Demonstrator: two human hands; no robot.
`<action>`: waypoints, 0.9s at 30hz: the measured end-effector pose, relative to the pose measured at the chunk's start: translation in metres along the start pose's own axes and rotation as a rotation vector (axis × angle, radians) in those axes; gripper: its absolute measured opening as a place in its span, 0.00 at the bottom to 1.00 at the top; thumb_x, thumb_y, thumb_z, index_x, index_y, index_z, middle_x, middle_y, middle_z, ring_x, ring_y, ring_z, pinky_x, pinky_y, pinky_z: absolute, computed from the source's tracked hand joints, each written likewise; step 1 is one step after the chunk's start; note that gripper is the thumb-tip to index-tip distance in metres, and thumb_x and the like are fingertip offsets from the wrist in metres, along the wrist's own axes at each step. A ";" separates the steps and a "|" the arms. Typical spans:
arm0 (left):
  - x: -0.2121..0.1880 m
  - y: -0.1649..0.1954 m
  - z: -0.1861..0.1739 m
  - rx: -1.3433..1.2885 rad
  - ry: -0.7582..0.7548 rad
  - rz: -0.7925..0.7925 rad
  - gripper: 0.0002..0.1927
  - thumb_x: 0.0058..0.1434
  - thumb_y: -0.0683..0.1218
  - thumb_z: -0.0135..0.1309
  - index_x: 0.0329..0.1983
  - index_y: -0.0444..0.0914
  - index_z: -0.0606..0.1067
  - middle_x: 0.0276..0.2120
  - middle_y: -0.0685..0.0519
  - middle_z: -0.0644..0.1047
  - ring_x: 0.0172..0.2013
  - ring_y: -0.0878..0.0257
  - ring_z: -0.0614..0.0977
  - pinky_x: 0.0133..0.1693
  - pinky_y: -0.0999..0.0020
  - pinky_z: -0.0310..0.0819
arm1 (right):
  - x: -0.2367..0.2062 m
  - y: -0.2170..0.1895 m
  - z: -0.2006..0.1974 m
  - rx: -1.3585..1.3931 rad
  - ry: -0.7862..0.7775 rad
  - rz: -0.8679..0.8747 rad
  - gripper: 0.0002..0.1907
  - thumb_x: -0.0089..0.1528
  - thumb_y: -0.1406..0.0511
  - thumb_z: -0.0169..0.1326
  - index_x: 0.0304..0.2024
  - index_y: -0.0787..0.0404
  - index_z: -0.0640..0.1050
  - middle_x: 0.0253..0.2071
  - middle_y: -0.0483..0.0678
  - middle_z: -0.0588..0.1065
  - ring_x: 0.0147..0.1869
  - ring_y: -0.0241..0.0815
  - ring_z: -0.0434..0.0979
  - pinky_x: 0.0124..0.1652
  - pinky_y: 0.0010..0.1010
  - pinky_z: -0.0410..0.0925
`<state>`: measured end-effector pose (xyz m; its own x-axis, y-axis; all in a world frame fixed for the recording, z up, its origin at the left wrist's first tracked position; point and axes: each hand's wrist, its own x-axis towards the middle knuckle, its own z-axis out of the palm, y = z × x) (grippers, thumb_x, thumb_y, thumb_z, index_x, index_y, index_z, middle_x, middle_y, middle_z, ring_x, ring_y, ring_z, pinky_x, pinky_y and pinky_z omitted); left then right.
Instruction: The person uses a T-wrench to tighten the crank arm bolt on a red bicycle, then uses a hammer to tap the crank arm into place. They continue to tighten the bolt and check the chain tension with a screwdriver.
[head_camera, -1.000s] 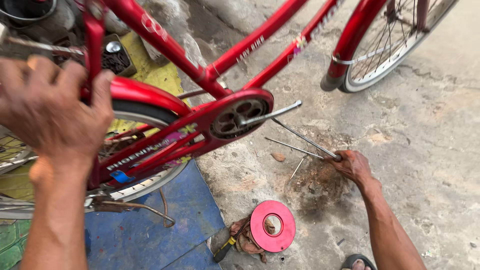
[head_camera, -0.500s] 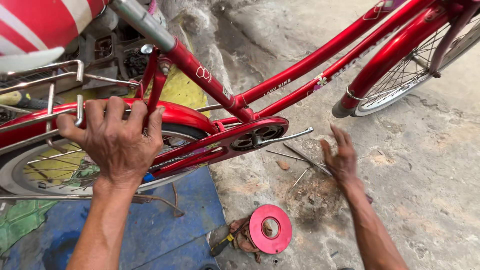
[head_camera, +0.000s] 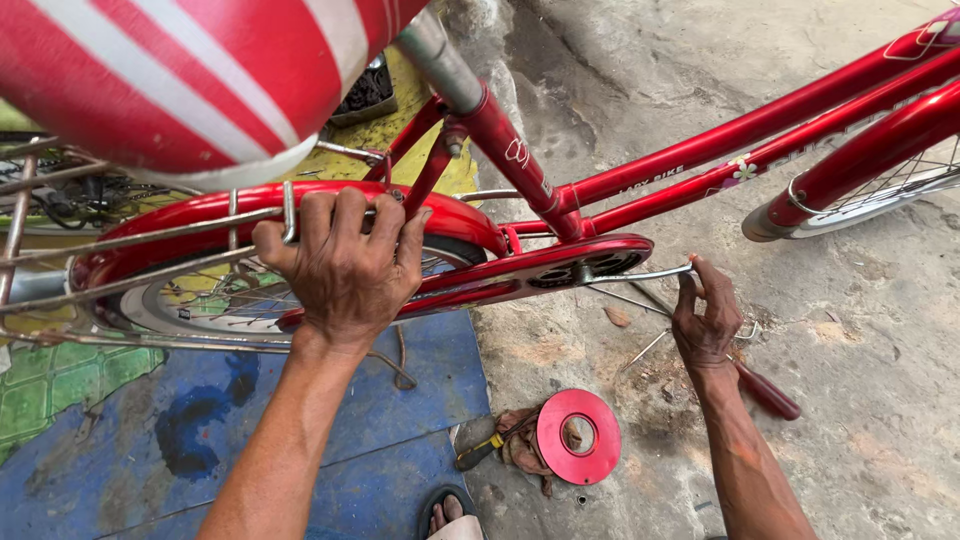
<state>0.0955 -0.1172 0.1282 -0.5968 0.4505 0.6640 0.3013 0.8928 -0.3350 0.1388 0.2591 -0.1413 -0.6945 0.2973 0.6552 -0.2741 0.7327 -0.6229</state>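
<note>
A red bicycle (head_camera: 700, 165) stands across the view, its red-and-white striped saddle (head_camera: 190, 80) at top left. My left hand (head_camera: 345, 265) grips the rear rack's metal bars (head_camera: 140, 240) over the red rear mudguard (head_camera: 450, 215). My right hand (head_camera: 705, 320) holds the end of the bare metal crank arm (head_camera: 630, 274) that sticks out from the red chain guard (head_camera: 545, 275). Loose thin spokes (head_camera: 640, 302) lie on the concrete under that hand.
A red disc (head_camera: 578, 437) lies on a rag on the ground, with a yellow-handled tool (head_camera: 480, 452) beside it. A dark red-handled tool (head_camera: 768, 390) lies right of my forearm. A blue mat (head_camera: 250, 430) covers the lower left. My sandalled foot (head_camera: 450, 515) shows at the bottom.
My view has risen so the saddle fills the top left. My left hand moved from the mudguard onto the rack bars. My right hand lifted from the ground to the crank arm.
</note>
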 end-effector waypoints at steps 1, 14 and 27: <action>0.000 0.000 -0.001 0.002 -0.006 -0.003 0.12 0.69 0.58 0.64 0.37 0.49 0.76 0.35 0.59 0.70 0.45 0.59 0.70 0.50 0.53 0.49 | -0.001 0.002 0.002 -0.017 0.018 -0.008 0.15 0.69 0.75 0.58 0.59 0.67 0.77 0.53 0.60 0.78 0.53 0.50 0.81 0.43 0.31 0.78; 0.004 0.005 -0.008 -0.011 -0.022 -0.050 0.14 0.69 0.59 0.63 0.37 0.47 0.76 0.35 0.56 0.70 0.45 0.56 0.71 0.51 0.48 0.52 | -0.028 -0.024 0.031 -0.104 0.023 0.105 0.10 0.68 0.74 0.51 0.49 0.62 0.79 0.39 0.57 0.79 0.41 0.50 0.81 0.38 0.39 0.74; 0.007 0.006 -0.017 -0.011 -0.060 -0.043 0.16 0.74 0.60 0.58 0.37 0.46 0.77 0.36 0.55 0.72 0.45 0.55 0.71 0.52 0.48 0.52 | -0.054 -0.133 0.118 0.375 -0.539 0.770 0.14 0.65 0.73 0.48 0.48 0.64 0.83 0.39 0.54 0.85 0.34 0.44 0.85 0.33 0.34 0.78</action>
<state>0.1062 -0.1088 0.1424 -0.6526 0.4111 0.6365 0.2825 0.9115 -0.2990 0.1342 0.0734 -0.1447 -0.9529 0.2240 -0.2045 0.2488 0.1913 -0.9495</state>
